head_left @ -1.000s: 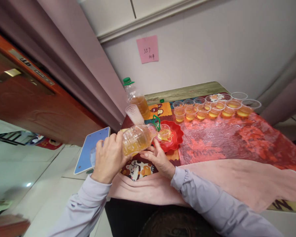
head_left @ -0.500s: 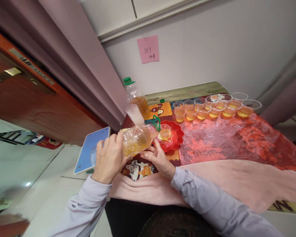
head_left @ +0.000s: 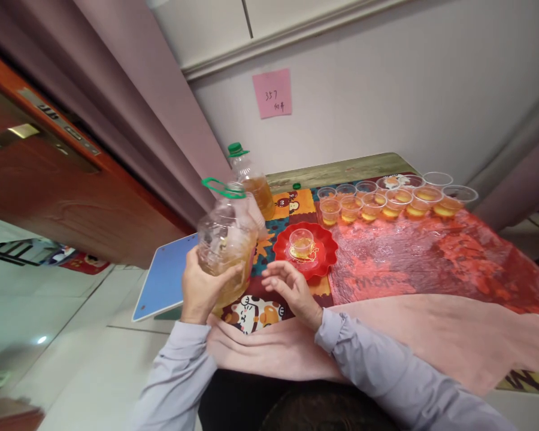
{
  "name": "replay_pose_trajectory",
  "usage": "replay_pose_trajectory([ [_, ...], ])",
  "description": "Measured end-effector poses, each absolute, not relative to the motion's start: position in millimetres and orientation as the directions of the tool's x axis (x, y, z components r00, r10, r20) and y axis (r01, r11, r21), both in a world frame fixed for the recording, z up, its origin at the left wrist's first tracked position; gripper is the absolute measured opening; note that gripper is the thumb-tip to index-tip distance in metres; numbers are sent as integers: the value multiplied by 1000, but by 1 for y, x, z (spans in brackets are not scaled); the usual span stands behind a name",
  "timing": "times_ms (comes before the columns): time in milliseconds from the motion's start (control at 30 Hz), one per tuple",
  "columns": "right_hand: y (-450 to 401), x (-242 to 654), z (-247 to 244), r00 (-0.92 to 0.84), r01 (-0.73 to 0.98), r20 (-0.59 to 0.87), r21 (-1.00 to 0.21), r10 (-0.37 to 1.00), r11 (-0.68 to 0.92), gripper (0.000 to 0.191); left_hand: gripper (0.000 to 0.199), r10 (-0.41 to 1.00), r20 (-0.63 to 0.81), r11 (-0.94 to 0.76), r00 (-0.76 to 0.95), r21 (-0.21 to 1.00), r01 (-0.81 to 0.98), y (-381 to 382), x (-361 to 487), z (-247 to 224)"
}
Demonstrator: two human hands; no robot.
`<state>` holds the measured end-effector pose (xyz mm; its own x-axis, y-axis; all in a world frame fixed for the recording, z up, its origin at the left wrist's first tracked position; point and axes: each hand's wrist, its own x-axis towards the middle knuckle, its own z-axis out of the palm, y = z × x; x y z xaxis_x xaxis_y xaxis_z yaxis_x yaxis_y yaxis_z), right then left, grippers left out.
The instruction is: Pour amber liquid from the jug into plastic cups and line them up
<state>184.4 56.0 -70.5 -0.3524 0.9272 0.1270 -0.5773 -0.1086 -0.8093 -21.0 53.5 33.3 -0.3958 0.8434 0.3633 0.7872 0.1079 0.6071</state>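
My left hand (head_left: 203,287) is wrapped round a large clear bottle (head_left: 227,239) of yellow liquid, which stands nearly upright with a green ring handle at its uncapped-looking neck. My right hand (head_left: 295,292) has its fingers apart and touches nothing, just in front of a red scalloped plate (head_left: 327,254). On that plate sits a clear plastic cup (head_left: 301,243) with some yellow liquid. Behind the held bottle are a stack of clear cups (head_left: 255,214), partly hidden, and a second bottle (head_left: 261,194) with a green cap.
Several clear cups (head_left: 391,206) of yellow liquid stand in two rows at the table's back right. A small green cap (head_left: 297,186) lies near the back edge. Pink cloth (head_left: 395,323) covers the front edge; a blue board (head_left: 164,275) is at the left.
The bottle has swung from tilted over the plate's cup to nearly upright, further left. My right hand has come away from the bottle's neck and moved slightly toward me.
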Motion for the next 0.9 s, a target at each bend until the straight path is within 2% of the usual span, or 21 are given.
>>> replay_pose_trajectory([
  [67,53,184,-72,-444,-479,168,-875,880,-75,34,88,776,375,60,-507,756,651,59,-22,14],
  [167,50,184,-72,-559,-320,236,-946,794,56,29,82,719,368,-15,-590,856,516,65,-20,-16],
  [267,48,184,-72,-624,-217,283,-958,728,186,24,79,710,383,-44,-592,862,505,68,-16,-42],
  [433,40,179,-78,-683,-159,357,-924,637,347,16,90,699,473,-85,-537,800,594,68,-13,-68],
  [567,33,181,-64,-629,-90,380,-902,678,422,14,106,705,497,-142,-506,798,585,69,-21,-85],
  [733,71,222,-14,-452,207,505,-743,735,637,8,111,681,469,-205,-562,859,469,75,-28,-102],
  [833,116,260,1,-336,503,473,-640,814,580,8,111,682,456,-210,-572,871,443,77,-28,-104],
  [900,143,281,-1,-316,680,401,-537,860,500,25,112,677,458,-217,-576,872,439,77,-27,-104],
])
